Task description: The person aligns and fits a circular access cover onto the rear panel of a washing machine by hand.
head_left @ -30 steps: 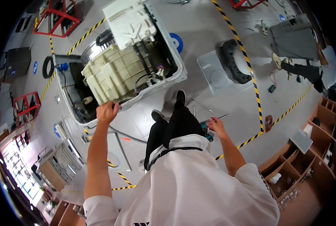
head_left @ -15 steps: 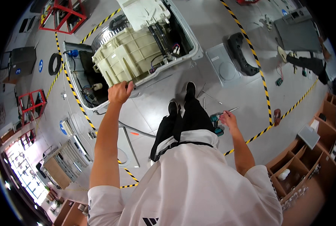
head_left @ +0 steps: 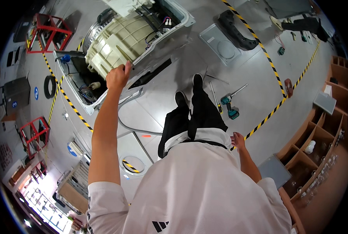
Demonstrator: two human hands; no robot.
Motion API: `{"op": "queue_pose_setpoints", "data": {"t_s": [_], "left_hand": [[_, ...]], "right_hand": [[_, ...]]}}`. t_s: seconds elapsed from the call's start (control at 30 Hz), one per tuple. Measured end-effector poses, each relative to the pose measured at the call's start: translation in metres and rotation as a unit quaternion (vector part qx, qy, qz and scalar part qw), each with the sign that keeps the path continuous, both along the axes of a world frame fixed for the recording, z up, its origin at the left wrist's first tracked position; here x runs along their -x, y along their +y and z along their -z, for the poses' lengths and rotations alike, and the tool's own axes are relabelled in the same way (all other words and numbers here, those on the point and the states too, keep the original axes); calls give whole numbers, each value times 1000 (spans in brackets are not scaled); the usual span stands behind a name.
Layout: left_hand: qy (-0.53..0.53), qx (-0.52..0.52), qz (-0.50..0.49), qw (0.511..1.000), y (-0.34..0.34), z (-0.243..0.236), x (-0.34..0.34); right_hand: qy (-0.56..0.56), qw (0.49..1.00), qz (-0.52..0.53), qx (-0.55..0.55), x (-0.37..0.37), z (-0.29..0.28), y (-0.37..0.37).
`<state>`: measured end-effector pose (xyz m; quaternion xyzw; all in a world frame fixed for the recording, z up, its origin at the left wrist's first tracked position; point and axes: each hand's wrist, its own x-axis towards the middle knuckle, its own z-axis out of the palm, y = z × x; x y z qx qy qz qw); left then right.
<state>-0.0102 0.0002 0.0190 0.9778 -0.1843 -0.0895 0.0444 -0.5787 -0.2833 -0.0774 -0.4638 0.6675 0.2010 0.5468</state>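
My left hand (head_left: 117, 76) is closed on the near edge of an opened appliance's grey casing (head_left: 183, 21), just below its cream plastic tub (head_left: 115, 48). A blue fitting (head_left: 66, 58) sits at the casing's left corner. My right hand (head_left: 238, 140) hangs beside my right thigh, empty, its fingers apart and slightly curled. Above it on the floor lie a teal cordless drill (head_left: 229, 107) with a long bit and a yellow-handled screwdriver (head_left: 218, 104).
A grey panel (head_left: 216, 46) and black weight (head_left: 232, 31) lie right of the appliance. Red racks (head_left: 49, 31) and a black ring (head_left: 49, 85) are left. Brown compartment shelves (head_left: 306, 144) line the right. A co-worker's leg (head_left: 306, 25) shows top right; a grey hose (head_left: 131, 126) lies below the casing.
My left hand and the appliance have moved higher in the picture. My right hand has moved down from near the drill to beside my thigh, leaving the drill fully visible.
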Motion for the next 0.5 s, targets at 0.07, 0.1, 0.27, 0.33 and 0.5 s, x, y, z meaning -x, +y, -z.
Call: {"op": "queue_pose_setpoints", "data": {"t_s": [0.07,0.1,0.27,0.33,0.5], "left_hand": [[13,1,-5,1000,-1,-1,1],[13,1,-4,1000,0,0,0],[20,2,7,1000,-5,4,-1],[18,4,11,1000,-5,7,-2],[36,-18,-9,999,1,3,-1]], "right_hand": [[-6,997,27,70,10,-3,9],[-18,994,40,101,14,-5,11],[44,972,-16,231,53,13,-13],[-61,933,115,335,73,27,-32],[-481,800,222,-282,-1,-144,-76]]}}
